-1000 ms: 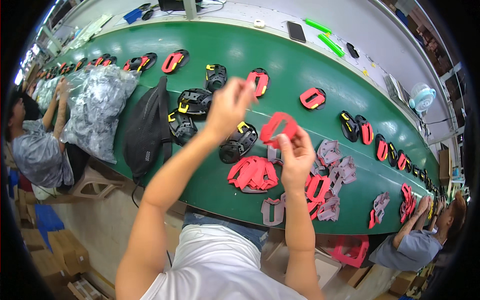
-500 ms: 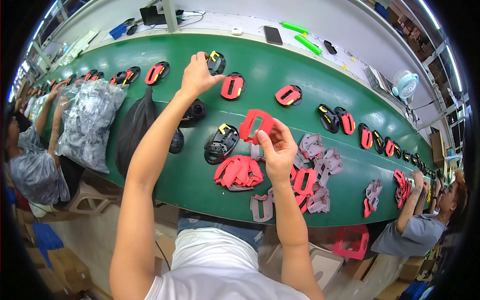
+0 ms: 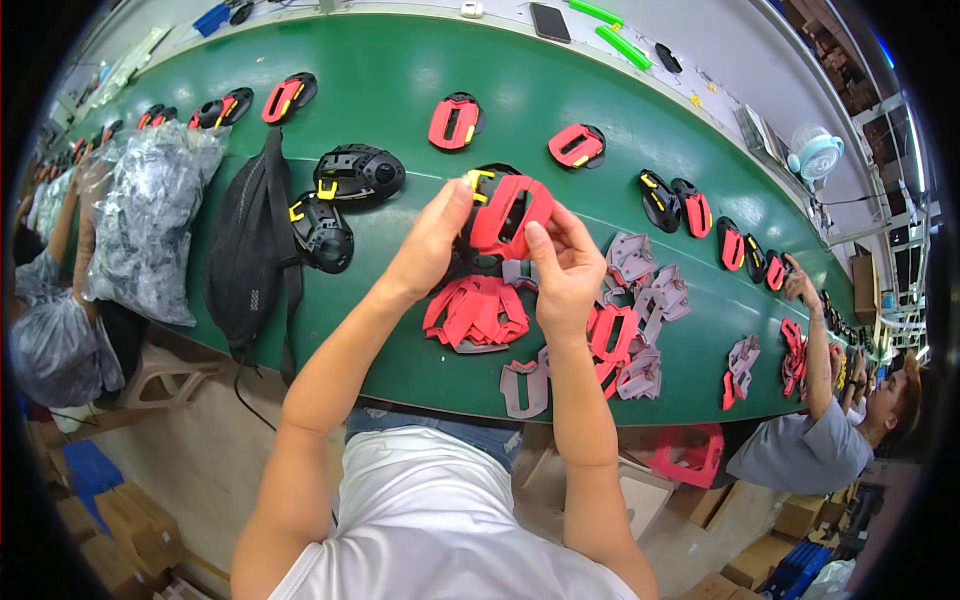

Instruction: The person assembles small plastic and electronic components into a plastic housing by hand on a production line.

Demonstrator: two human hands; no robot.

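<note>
A black oval part with a yellow clip [image 3: 490,186] is held up over the bench, gripped along its left side by my left hand [image 3: 432,240]. My right hand [image 3: 566,262] pinches a slotted red cover [image 3: 491,225] at its lower right edge. The cover lies against the face of the black part and hides most of it; whether it is seated, I cannot tell. Below my hands sits a pile of red covers [image 3: 474,312]. To the right of it are scattered greyish-pink covers [image 3: 660,300], with a few red ones [image 3: 612,332] among them.
Two black oval parts [image 3: 358,172] lie left, beside a black bag [image 3: 245,245] and a plastic sack [image 3: 160,220]. A row of red-and-black assemblies [image 3: 455,122] runs along the green bench [image 3: 380,80]. Co-workers sit on both sides; one's hand [image 3: 799,282] reaches toward the row.
My left hand has taken the black part from the far row and drawn it nearer. My right hand's red cover now lies against it. The view has shifted, and the right co-worker's hand reaches farther.
</note>
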